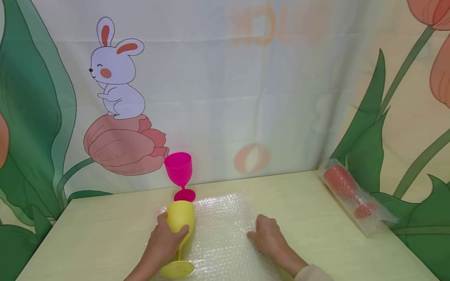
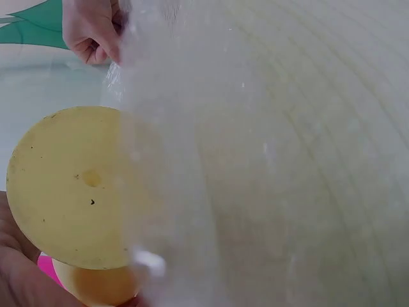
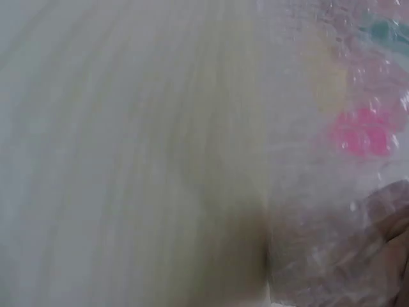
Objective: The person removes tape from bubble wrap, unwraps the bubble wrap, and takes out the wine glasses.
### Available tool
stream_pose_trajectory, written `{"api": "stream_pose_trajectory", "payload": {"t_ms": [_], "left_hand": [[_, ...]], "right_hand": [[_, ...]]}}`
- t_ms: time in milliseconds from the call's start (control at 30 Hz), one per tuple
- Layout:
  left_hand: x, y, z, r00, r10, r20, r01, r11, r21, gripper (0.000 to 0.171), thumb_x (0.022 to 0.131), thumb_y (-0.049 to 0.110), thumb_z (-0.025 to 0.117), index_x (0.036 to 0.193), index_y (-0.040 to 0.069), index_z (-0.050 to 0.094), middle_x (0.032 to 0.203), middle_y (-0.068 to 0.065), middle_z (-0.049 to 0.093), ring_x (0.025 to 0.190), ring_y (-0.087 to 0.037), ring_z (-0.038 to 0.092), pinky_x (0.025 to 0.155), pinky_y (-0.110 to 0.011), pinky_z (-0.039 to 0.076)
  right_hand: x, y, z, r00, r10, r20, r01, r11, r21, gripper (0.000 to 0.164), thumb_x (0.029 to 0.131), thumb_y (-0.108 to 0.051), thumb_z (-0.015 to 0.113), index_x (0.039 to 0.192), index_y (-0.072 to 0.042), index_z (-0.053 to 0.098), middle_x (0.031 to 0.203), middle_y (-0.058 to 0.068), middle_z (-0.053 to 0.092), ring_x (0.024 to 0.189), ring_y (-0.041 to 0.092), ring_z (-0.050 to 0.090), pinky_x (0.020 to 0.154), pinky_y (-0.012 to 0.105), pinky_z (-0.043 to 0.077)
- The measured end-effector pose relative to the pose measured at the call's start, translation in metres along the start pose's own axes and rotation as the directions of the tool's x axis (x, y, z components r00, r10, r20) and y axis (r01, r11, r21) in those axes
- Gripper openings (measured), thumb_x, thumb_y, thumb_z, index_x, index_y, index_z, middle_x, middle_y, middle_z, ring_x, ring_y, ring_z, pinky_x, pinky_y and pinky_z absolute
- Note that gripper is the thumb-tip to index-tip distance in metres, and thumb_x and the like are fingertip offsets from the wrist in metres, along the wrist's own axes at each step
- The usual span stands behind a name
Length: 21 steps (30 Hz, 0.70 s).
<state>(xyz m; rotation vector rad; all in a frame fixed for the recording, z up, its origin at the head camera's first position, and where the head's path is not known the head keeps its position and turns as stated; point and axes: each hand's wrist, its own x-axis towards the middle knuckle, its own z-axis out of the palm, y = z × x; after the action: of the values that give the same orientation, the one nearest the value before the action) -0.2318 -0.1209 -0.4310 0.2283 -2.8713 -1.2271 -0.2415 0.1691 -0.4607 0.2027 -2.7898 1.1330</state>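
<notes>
left hand [image 1: 166,238], bottom left of centre, curved in a grip; right hand [image 1: 268,235], bottom right of centre, pinching.

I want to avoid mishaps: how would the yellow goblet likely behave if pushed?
The yellow goblet is probably stiff: its cup shows no dent beside the gripping left hand. Loose on its side, it would likely roll, since cup and foot are round. It may be light, as one hand holds it.

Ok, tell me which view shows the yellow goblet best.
The head view: the yellow goblet shows full-length, partly covered by the left hand. The left wrist view shows mainly its foot's underside, partly behind bubble wrap; the right wrist view, at most a yellowish blur through it.
</notes>
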Motion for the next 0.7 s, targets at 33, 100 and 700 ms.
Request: {"api": "stream_pose_trajectory", "payload": {"t_ms": [33, 100, 700], "left_hand": [[0.000, 0.000, 0.000, 1.000, -0.003, 0.002, 0.003, 1.000, -0.002, 0.089, 0.091, 0.040, 0.070, 0.149, -0.008, 0.023, 0.114, -0.028, 0.058, 0.097, -0.039, 0.056, 0.082, -0.052, 0.048], [-0.001, 0.000, -0.001, 1.000, -0.004, 0.003, 0.004, 1.000, -0.006, 0.089, 0.091, 0.040, 0.069, 0.150, -0.008, 0.023, 0.115, -0.029, 0.058, 0.098, -0.039, 0.056, 0.082, -0.052, 0.048], [-0.002, -0.006, 0.000, 1.000, -0.021, 0.013, 0.022, 0.999, -0.030, 0.089, 0.093, 0.040, 0.067, 0.152, -0.008, 0.020, 0.121, -0.031, 0.057, 0.103, -0.041, 0.056, 0.087, -0.055, 0.048]], "right_hand": [[0.000, 0.001, 0.001, 1.000, -0.008, -0.009, 0.008, 1.000, -0.003, 0.033, 0.083, 0.001, 0.077, 0.073, -0.006, 0.046, 0.065, 0.005, 0.050, 0.040, 0.008, 0.050, 0.042, 0.022, 0.041], [0.000, 0.003, 0.001, 0.999, -0.025, -0.023, 0.024, 1.000, -0.012, 0.035, 0.082, 0.001, 0.078, 0.071, -0.008, 0.046, 0.063, 0.003, 0.050, 0.040, 0.006, 0.049, 0.041, 0.021, 0.040], [-0.002, 0.004, -0.012, 0.982, -0.099, 0.163, 0.081, 0.991, 0.111, 0.013, 0.086, 0.009, 0.072, 0.079, -0.001, 0.069, 0.062, 0.001, 0.061, 0.043, 0.006, 0.052, 0.046, 0.022, 0.047]]}}
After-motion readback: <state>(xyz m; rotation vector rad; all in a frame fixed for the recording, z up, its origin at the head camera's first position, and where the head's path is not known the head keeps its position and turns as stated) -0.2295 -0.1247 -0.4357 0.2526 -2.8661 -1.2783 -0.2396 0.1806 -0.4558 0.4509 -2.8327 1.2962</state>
